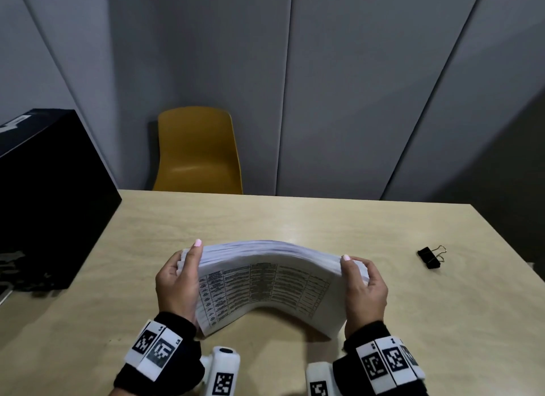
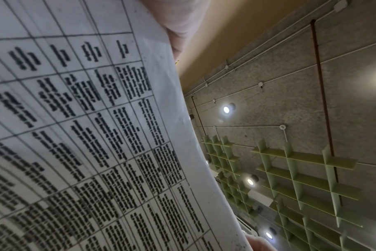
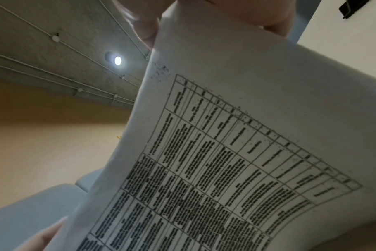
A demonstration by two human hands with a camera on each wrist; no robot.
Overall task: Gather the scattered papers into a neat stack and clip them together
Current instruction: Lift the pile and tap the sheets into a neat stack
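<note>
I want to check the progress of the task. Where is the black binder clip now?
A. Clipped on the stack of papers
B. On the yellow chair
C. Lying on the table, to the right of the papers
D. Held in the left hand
C: the clip lies on the table, apart from the papers, which the left hand and right hand both grip.
</note>
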